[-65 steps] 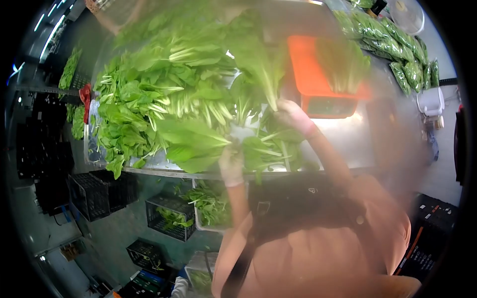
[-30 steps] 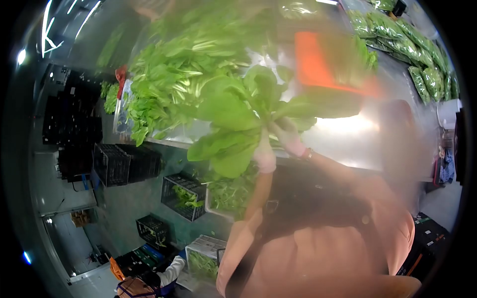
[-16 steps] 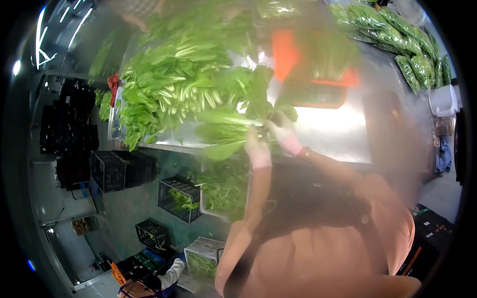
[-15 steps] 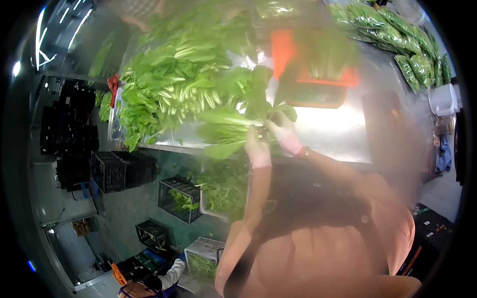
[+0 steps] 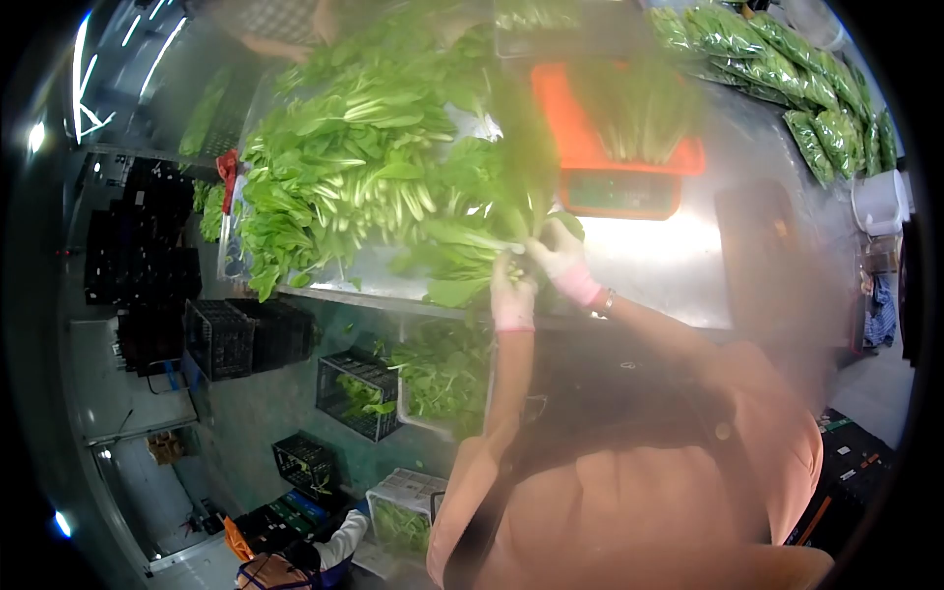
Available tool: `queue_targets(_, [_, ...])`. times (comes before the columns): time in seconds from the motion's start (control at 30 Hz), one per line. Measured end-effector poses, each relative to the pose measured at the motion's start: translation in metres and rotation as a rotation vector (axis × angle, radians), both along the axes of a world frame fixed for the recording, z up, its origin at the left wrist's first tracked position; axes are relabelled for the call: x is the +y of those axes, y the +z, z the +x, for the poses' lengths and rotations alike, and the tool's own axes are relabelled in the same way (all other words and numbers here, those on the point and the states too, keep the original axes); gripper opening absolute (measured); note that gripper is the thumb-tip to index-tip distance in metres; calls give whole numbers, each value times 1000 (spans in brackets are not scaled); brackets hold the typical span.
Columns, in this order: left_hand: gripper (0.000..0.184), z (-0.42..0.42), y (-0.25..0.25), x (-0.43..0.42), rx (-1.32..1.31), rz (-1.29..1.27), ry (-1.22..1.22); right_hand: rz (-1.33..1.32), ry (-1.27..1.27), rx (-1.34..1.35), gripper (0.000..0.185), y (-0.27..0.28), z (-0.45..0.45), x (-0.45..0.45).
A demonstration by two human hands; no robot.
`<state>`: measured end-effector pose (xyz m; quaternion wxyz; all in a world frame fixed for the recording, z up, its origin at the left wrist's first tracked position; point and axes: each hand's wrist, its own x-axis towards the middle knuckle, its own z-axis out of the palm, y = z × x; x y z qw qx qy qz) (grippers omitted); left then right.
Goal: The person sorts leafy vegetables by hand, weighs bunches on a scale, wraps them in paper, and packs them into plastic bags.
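Both of my hands wear white gloves with pink cuffs and work close together at the table's near edge. My left hand (image 5: 513,298) is closed on the stem ends of a bunch of leafy greens (image 5: 462,258), whose leaves fan out to the left. Beside it, my right hand (image 5: 564,261) is closed round the base of some upright leafy stalks (image 5: 528,187). Haze blurs the fingertips and the stems between the hands. A large pile of leafy greens (image 5: 344,147) lies just to the left.
An orange scale (image 5: 580,123) carrying greens stands behind my hands on the metal table (image 5: 678,256). Bagged greens (image 5: 777,64) lie at the far right, near a white bucket (image 5: 878,203). Crates (image 5: 359,395) sit on the floor. Another person's arm (image 5: 275,44) shows at the back left.
The upright stalks in my right hand have swung and now stand taller above it. The bunch in my left hand has shifted slightly right. The view has moved a little.
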<state>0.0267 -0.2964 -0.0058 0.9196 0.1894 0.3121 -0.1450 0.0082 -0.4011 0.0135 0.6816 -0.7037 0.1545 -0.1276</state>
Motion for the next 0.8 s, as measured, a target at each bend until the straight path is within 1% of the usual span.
queue_targets(0.1, [15,1,-1,2,-13,-2,3,88,-37,-64,25,0,3,2])
queue_targets(0.17, [17,-1,-5,4,1,1,5,-37,-28,-14,25,2,1,2])
queue_targets(0.23, [21,-4,-17,8,-202,185,-118,-42,-27,-17,25,5,0,3])
queue_targets(0.37, [24,-2,-29,12,-199,200,-148,-89,-1,-22,25,13,-2,3])
queue_targets(0.43, [24,-8,-32,13,-583,1189,-441,-94,-5,-41,25,10,-2,4])
queue_targets(0.47, [24,-6,-22,11,-582,1192,-441,-100,-11,-60,25,8,-2,4])
queue_targets(0.53, [23,-3,3,4,-198,254,-163,-62,-10,-49,25,11,-1,3])
queue_targets(0.6, [21,-5,-9,8,-188,210,-143,16,2,-29,24,18,-2,1])
queue_targets(0.67, [15,0,-16,10,-50,-27,-52,-13,6,-9,24,22,-5,0])
queue_targets(0.8, [19,-1,-10,10,-40,-15,-48,-65,18,1,25,22,-6,0])
